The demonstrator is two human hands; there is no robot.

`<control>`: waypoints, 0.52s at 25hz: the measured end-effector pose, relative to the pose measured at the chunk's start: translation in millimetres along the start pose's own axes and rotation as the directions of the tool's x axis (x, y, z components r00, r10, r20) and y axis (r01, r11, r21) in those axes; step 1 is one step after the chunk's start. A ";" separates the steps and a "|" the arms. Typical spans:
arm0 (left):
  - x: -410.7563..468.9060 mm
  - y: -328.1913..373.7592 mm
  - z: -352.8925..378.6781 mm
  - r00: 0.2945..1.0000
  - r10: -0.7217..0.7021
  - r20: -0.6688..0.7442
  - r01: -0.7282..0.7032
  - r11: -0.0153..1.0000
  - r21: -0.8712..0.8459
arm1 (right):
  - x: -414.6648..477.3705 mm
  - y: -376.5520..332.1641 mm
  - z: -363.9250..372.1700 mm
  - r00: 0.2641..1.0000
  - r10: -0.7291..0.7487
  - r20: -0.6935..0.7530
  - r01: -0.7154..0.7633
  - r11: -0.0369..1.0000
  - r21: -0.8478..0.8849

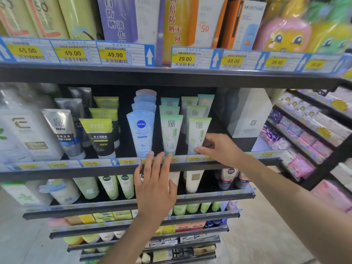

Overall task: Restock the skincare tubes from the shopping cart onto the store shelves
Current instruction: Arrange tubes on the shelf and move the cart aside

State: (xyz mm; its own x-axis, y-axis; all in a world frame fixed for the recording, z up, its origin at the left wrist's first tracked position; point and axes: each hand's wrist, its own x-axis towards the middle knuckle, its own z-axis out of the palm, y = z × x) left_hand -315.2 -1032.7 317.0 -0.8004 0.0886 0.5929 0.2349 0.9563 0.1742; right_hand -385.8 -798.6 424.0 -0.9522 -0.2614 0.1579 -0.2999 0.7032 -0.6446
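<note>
Rows of skincare tubes stand cap-down on the middle shelf (118,169). My right hand (219,149) holds the lower part of the front pale green tube (198,130) at the right end of the rows, thumb in front and fingers behind it. Left of it stand another green tube (171,132) and a blue Nivea tube (141,130). My left hand (155,185) is raised in front of the shelf edge with straight fingers, its fingertips at the base of those two tubes, holding nothing. The shopping cart is out of view.
Grey and lime men's cleanser tubes (99,136) fill the shelf's left side, and a white box (247,113) stands at its right end. Sunscreen boxes (122,18) sit above the price labels. More tubes line the lower shelves. A side rack of pink packs (304,147) juts out at right.
</note>
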 end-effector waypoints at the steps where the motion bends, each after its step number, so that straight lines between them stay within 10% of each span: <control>1: -0.2 -0.7 0.0 1.000 0.000 0.007 0.000 1.000 0.002 | -0.1 -0.4 -0.7 1.000 0.002 0.009 -0.002 1.000 -0.013; 13: -11.2 25.6 -23.0 0.987 0.052 0.153 -0.062 0.996 0.062 | -142.3 46.6 -51.0 0.964 0.006 -0.267 -0.100 0.935 -0.341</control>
State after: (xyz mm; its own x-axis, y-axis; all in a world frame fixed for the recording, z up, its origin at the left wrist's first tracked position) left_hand -287.6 -1015.6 332.9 -0.8621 0.1798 0.4738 0.2495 0.9644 0.0880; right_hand -267.1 -694.9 409.7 -0.9346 -0.0710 0.3485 -0.2046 0.9089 -0.3634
